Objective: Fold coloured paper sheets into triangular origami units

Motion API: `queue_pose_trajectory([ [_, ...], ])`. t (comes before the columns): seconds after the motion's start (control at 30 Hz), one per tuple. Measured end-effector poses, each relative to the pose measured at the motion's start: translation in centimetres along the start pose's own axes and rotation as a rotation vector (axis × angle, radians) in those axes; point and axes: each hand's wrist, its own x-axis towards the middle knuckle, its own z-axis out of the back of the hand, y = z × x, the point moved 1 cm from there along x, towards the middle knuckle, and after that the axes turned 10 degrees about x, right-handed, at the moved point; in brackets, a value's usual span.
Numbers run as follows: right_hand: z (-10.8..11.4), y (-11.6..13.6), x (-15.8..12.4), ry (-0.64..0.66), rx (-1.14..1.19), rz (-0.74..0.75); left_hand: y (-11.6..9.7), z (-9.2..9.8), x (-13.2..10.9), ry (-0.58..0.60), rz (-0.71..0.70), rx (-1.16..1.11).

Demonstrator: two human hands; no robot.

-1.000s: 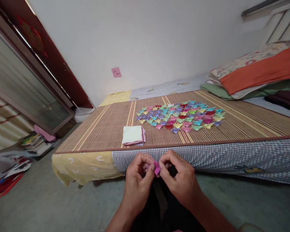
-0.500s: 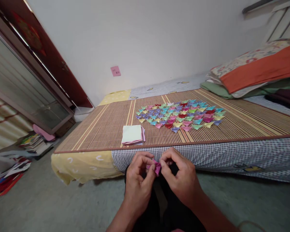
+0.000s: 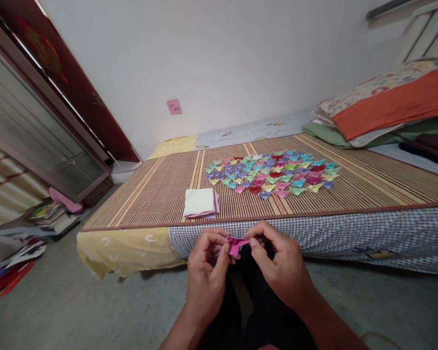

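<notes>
Both my hands meet over my lap, in front of the bed's near edge. My left hand (image 3: 207, 274) and my right hand (image 3: 279, 268) pinch a small folded magenta paper piece (image 3: 235, 244) between their fingertips, one hand on each end. On the bamboo mat (image 3: 156, 194) beyond lies a stack of square paper sheets (image 3: 200, 202), pale green on top with pink beneath. Further back, several small folded paper shapes (image 3: 273, 174) in many colours lie spread in rows.
The bed carries a checked sheet (image 3: 350, 233) and a yellow cloth (image 3: 127, 248) at its left corner. Pillows and folded bedding (image 3: 387, 109) are piled at the right. A glass-fronted cabinet (image 3: 32, 126) and scattered books (image 3: 51, 216) stand at the left on the floor.
The magenta piece has opened out wider between my fingertips, and my hands have drawn slightly apart and risen a little.
</notes>
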Motion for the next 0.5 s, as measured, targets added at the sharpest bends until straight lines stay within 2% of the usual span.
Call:
queue_pose_trajectory([
  [0.1,0.0,-0.03,-0.01,0.028,0.005,0.061,-0.03,-0.12,0.08,0.008,0.002,-0.029],
  [0.2,-0.1,0.11,-0.12,0.04,0.002,0.06,-0.06,-0.24,0.13,0.017,0.008,-0.044],
  [0.33,-0.29,0.49,-0.12,0.055,-0.025,-0.008,-0.01,-0.4,0.1,0.045,0.018,-0.04],
  [0.5,-0.1,0.71,0.53,0.122,0.033,-0.164,0.24,-0.28,0.03,0.052,-0.02,0.039],
])
